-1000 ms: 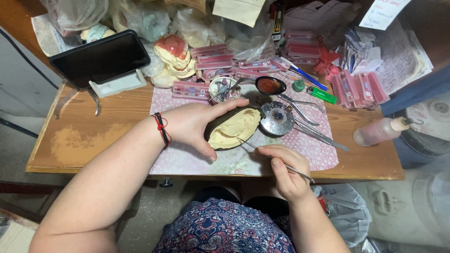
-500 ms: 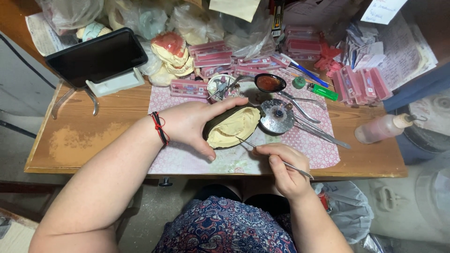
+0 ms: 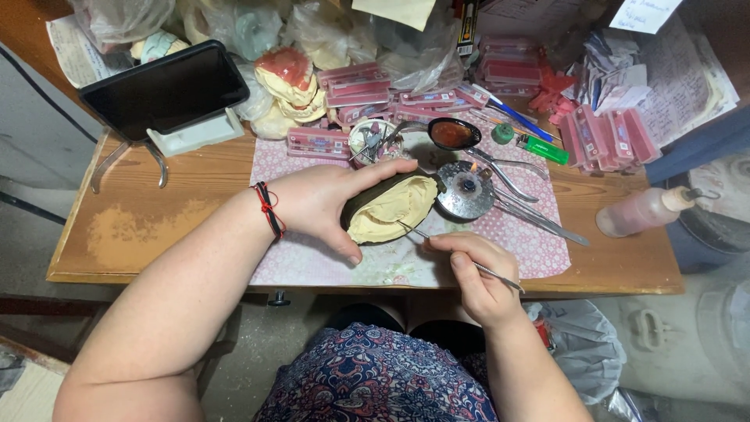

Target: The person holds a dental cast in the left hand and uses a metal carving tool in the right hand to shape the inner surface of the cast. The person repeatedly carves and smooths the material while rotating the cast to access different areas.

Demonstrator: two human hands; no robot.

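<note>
My left hand (image 3: pixel 328 205) grips a dark rubber bowl (image 3: pixel 367 205) tilted on its side over the pink patterned mat (image 3: pixel 539 250). The bowl holds a cream plaster cast (image 3: pixel 394 209). My right hand (image 3: pixel 476 277) pinches a thin metal tool (image 3: pixel 445 246) like a pen. The tool's tip touches the lower edge of the plaster. A red and black cord bracelet (image 3: pixel 269 209) circles my left wrist.
A small lit burner (image 3: pixel 466 190) stands right of the bowl, with a spoon of red wax (image 3: pixel 453 134) behind it. Metal instruments (image 3: pixel 531 215), pink flat boxes (image 3: pixel 609 137), a green lighter (image 3: pixel 544 148), a tablet on a stand (image 3: pixel 164 90) and a pink squeeze bottle (image 3: pixel 641 211) crowd the wooden table (image 3: pixel 156 227).
</note>
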